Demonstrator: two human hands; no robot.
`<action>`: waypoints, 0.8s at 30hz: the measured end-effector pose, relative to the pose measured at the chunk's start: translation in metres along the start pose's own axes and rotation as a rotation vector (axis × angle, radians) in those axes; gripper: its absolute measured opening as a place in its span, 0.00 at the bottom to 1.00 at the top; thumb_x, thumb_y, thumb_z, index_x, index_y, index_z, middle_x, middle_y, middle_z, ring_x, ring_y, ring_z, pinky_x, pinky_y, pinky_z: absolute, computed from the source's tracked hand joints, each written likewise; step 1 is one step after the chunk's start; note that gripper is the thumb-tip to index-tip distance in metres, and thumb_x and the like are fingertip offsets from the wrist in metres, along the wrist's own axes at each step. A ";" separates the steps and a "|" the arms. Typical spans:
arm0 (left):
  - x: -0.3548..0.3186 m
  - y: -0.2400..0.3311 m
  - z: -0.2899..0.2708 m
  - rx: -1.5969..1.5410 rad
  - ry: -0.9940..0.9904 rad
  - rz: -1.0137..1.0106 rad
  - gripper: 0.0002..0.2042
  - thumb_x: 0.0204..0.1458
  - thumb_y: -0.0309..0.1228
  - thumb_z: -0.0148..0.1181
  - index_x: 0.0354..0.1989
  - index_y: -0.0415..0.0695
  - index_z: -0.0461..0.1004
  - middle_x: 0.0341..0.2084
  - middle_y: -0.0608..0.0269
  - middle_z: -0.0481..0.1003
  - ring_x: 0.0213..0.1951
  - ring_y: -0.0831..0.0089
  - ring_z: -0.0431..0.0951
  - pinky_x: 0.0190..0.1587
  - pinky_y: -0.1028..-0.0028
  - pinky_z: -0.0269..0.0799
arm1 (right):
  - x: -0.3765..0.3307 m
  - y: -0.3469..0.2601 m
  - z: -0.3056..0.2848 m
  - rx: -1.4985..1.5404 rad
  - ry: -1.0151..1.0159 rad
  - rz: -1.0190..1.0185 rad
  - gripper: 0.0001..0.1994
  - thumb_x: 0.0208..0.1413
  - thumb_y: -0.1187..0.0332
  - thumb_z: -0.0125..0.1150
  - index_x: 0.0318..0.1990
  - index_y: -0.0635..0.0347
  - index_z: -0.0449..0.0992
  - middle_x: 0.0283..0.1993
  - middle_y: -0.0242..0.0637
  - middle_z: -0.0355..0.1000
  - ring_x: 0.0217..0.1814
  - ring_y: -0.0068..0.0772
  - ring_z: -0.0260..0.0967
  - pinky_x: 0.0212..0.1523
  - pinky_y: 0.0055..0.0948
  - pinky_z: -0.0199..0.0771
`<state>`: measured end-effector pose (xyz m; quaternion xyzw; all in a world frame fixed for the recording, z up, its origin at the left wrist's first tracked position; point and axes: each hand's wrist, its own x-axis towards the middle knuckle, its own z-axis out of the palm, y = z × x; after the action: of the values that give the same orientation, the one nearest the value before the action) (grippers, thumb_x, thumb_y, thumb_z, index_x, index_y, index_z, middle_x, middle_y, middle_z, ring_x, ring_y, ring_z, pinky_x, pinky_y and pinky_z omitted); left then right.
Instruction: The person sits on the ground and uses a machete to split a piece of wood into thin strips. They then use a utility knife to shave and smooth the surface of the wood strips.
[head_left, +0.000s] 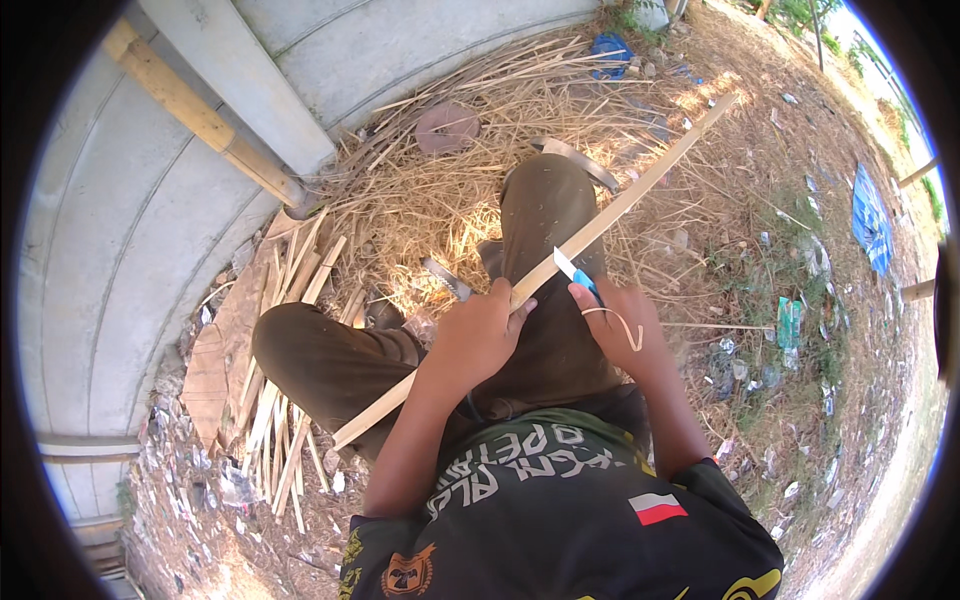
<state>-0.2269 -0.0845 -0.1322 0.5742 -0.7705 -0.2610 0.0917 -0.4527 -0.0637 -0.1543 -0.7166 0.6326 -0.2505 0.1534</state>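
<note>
A long pale strip of split bamboo [640,190] lies slantwise across my lap, from beside my left forearm up to the far right. My left hand [474,335] is closed around it near its middle, above my thighs. In my right hand [620,322] is a utility knife [577,273] with a blue handle, its blade against or very close to the strip's edge just beyond my left hand. A thin curled shaving [637,335] hangs by the fingers of my right hand. Part of the knife's handle is hidden in my grip.
Cut bamboo strips [285,440] are piled at the left by a flat brown sheet [207,375]. A curved metal blade [575,160] lies beyond my knee, and another metal blade [447,278] between my legs. Shavings cover the ground ahead. A concrete wall [110,220] stands left, with a bamboo pole [200,115] against it.
</note>
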 end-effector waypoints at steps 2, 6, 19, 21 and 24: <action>0.000 0.000 -0.004 -0.037 -0.027 -0.023 0.23 0.68 0.50 0.53 0.45 0.36 0.71 0.23 0.40 0.77 0.33 0.41 0.81 0.38 0.48 0.73 | 0.000 -0.002 -0.005 -0.043 -0.083 -0.001 0.27 0.71 0.46 0.53 0.31 0.64 0.74 0.21 0.56 0.70 0.27 0.68 0.71 0.29 0.55 0.68; 0.001 -0.005 -0.009 -0.141 -0.082 -0.032 0.25 0.68 0.51 0.54 0.42 0.34 0.73 0.23 0.39 0.76 0.32 0.41 0.80 0.38 0.51 0.72 | 0.000 0.008 0.008 -0.116 -0.008 -0.063 0.25 0.69 0.45 0.57 0.28 0.59 0.72 0.17 0.50 0.70 0.23 0.61 0.73 0.24 0.53 0.70; -0.021 -0.005 -0.004 -0.181 0.002 -0.056 0.24 0.68 0.47 0.55 0.33 0.33 0.71 0.22 0.37 0.74 0.29 0.38 0.77 0.34 0.50 0.68 | -0.006 -0.009 0.015 -0.102 0.017 0.025 0.22 0.68 0.48 0.60 0.31 0.59 0.71 0.20 0.50 0.72 0.23 0.60 0.73 0.23 0.50 0.68; -0.027 -0.004 -0.005 -0.174 0.013 -0.078 0.24 0.69 0.46 0.55 0.33 0.33 0.70 0.22 0.37 0.74 0.30 0.38 0.76 0.34 0.49 0.68 | -0.006 -0.009 0.015 -0.097 0.013 0.016 0.23 0.68 0.48 0.60 0.31 0.59 0.71 0.20 0.50 0.72 0.23 0.60 0.73 0.24 0.50 0.68; -0.033 -0.004 -0.003 -0.166 -0.001 -0.111 0.23 0.69 0.46 0.54 0.33 0.33 0.70 0.22 0.36 0.74 0.30 0.37 0.76 0.34 0.49 0.68 | -0.006 -0.008 0.015 -0.089 0.009 0.015 0.23 0.68 0.47 0.59 0.32 0.59 0.71 0.21 0.50 0.72 0.24 0.61 0.74 0.24 0.51 0.69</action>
<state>-0.2113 -0.0560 -0.1266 0.6064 -0.7132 -0.3290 0.1239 -0.4378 -0.0579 -0.1638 -0.7170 0.6490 -0.2240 0.1204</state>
